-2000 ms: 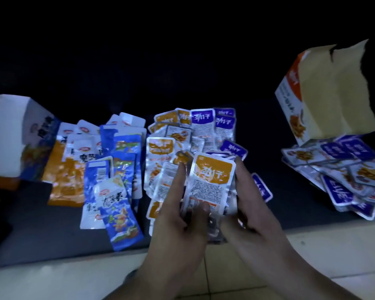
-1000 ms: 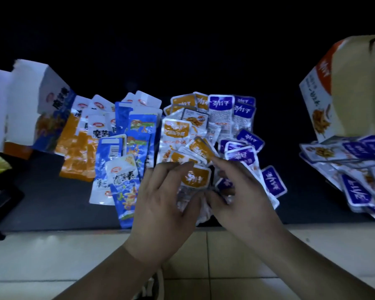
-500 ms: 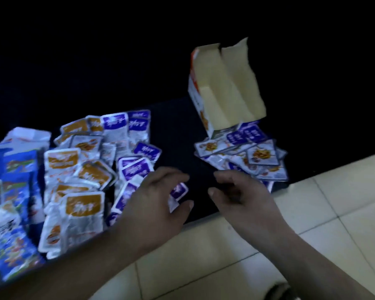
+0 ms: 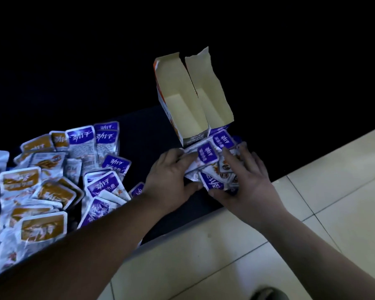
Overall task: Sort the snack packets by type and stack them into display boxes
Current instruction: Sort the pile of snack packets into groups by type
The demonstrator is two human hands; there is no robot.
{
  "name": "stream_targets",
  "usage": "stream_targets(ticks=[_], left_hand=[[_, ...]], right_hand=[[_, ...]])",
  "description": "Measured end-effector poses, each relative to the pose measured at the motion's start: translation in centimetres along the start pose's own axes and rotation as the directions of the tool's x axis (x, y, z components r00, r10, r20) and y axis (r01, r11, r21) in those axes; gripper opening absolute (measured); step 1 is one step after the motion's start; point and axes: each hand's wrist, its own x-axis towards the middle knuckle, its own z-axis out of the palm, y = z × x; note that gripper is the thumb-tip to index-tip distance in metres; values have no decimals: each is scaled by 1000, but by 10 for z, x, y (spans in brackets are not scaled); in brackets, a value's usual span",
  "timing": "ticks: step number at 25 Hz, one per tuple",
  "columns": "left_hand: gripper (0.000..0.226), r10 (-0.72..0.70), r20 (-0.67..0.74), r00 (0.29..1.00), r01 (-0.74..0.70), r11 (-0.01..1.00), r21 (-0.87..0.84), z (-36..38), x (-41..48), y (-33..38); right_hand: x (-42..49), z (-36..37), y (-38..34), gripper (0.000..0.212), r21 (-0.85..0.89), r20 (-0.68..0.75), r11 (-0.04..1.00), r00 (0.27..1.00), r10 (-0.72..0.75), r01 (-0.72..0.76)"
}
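The heap of purple packets lies at the front edge of the tabletop, touching the open mouth of the display box just behind it. The packets are small, glossy foil pouches with rounded purple labels. They lie crossed and overlapped rather than squared up. The box is thin card, pale and plain inside and printed orange and white outside. Its open side faces you, and its torn, split flaps point up and away.

Your left hand grips the heap's left side, fingers curled over the top and thumb against the near side. Your right hand lies over the right side, fingers spread and nearly straight, pressing down, with the thumb at the near edge. Both forearms reach in across the front edge.

The tabletop is dark and matte. A narrow bare strip separates the heap from the loose purple packets and orange packets crowding the left part, where your left forearm passes over some. Pale floor tiles show beyond the front edge.
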Motion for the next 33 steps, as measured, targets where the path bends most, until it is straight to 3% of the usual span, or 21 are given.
stream_targets(ticks=[3,6,8,11,15,17,19,21,23,27,31,33], left_hand=[[54,47,-116,992,-41,998,50,1,-19,-3],[56,92,-68,993,-85,990,110,-6,-35,-4],[50,97,-52,994,-94,994,51,-15,-34,-6],[56,80,21,997,-79,995,-67,-29,-13,-11],[59,37,225,974,-2,988,-154,-36,5,0],[55,21,158,987,5,986,-164,-33,-4,3],[56,-65,62,996,77,973,-218,-32,-15,4],[73,-236,51,970,238,906,-349,-37,-22,8],[77,-341,95,935,344,811,-474,-43,-25,8],[25,-412,118,903,397,701,-592,-52,-34,5],[13,-483,80,872,395,599,-696,-62,-39,9],[14,-508,80,857,392,545,-741,-69,-39,14]], right_hand=[[-4,11,5,69,54,-122,996,990,-70,77],[-13,17,4,54,35,-190,992,976,-110,119],[-15,15,2,47,34,-209,992,971,-114,124],[-16,10,1,48,46,-180,987,973,-144,155],[-19,8,4,73,112,-115,989,990,-79,92],[-21,8,5,72,170,-107,984,994,-27,45],[-21,8,6,56,242,-111,970,994,24,4],[-22,11,6,37,253,-104,967,994,33,-6],[-22,13,6,34,261,-94,965,995,25,1],[-17,10,-1,48,176,-145,982,985,91,-65],[-5,2,-7,60,0,-238,1000,971,14,-15],[-4,-6,-19,58,146,-215,989,974,69,-37]])
